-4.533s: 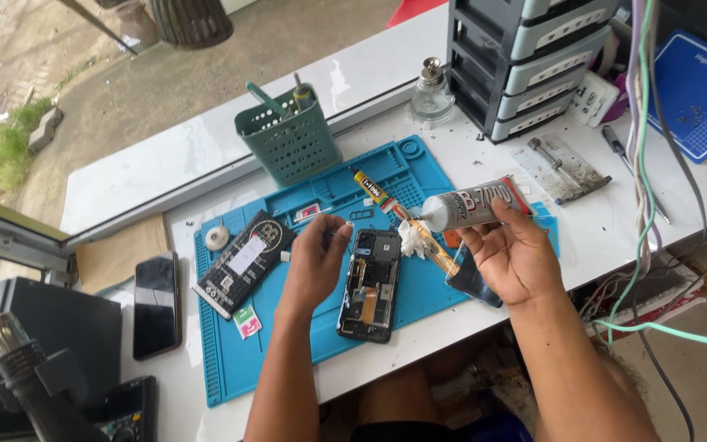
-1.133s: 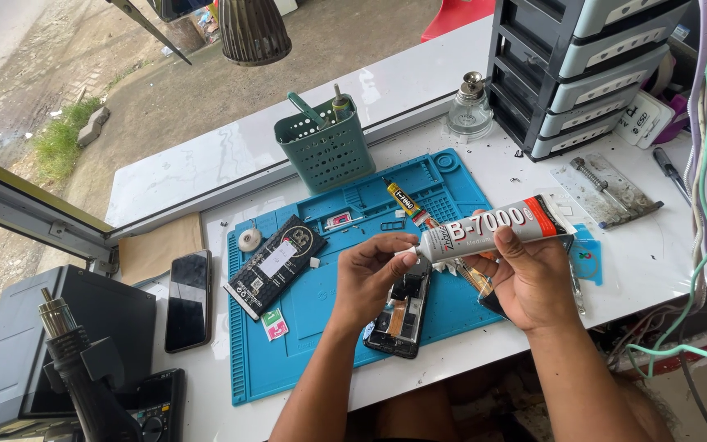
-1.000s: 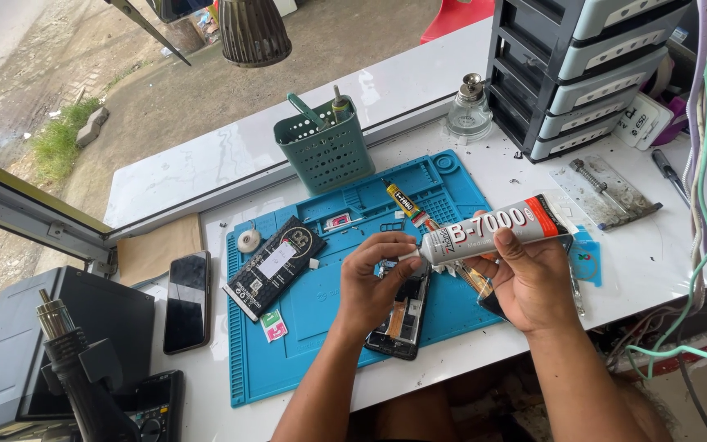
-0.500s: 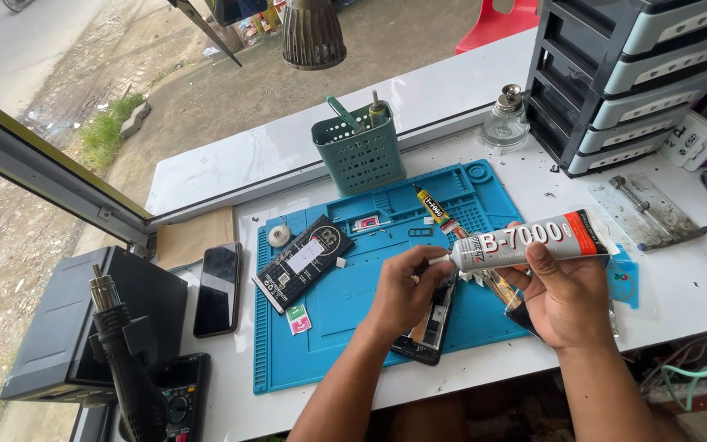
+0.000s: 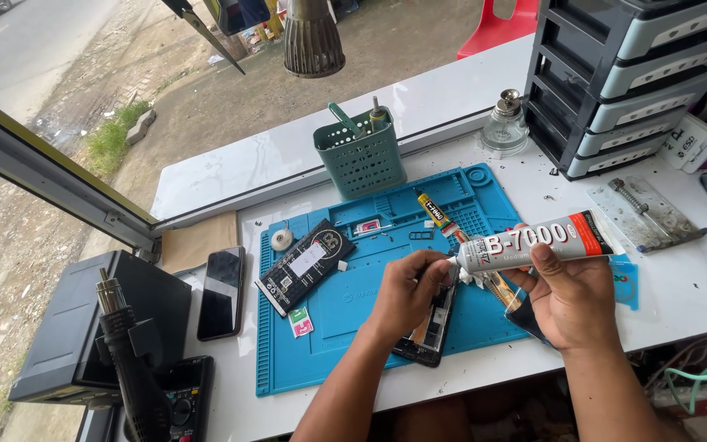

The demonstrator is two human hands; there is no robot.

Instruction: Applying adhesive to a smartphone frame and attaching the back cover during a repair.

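Note:
My right hand holds a clear glue tube with a red end, lying sideways above the blue work mat. My left hand has its fingers pinched at the tube's nozzle tip. Under both hands lies an opened phone, its inner parts showing, partly hidden by my left hand. A small yellow glue tube rests on the mat just behind. A black phone battery lies at the mat's left part.
A green perforated tool holder stands behind the mat, a glass bottle and a grey drawer cabinet at back right. A black phone, a hot-air gun and a dark box are at left. A metal clamp lies right.
My left hand came up from the opened phone to the tube's nozzle and stays pinched there. The view has shifted, so everything sits further right and lower.

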